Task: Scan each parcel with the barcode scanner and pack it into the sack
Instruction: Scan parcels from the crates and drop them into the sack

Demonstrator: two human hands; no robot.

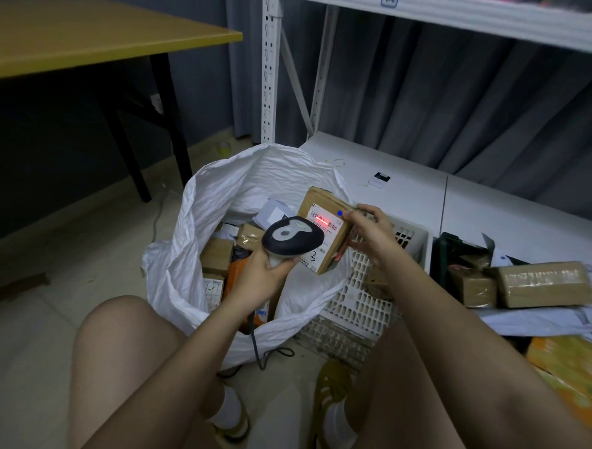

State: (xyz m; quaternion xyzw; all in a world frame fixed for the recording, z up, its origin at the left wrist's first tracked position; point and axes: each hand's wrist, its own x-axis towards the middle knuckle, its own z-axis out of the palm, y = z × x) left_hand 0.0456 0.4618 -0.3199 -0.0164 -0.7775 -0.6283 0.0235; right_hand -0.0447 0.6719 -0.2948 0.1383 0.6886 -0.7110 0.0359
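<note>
Left hand (261,272) grips one scanner (293,238); right hand (368,235) holds one parcel (323,230).

The pale tiled floor (48,320) carries the open white sack (198,224) and, just beside it, a white perforated basket (362,301). The low white shelf (413,189) behind holds a small card (379,179) and brown parcels (541,283).

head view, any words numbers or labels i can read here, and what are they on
"3", handwritten, on the label of the parcel the right hand holds.
A printed number line under that label's barcode, lit by the scanner in the left hand: too blurred to read surely.
Labels on the parcels in the sack: too small to read.
Tag on the top shelf: cut off.
</note>
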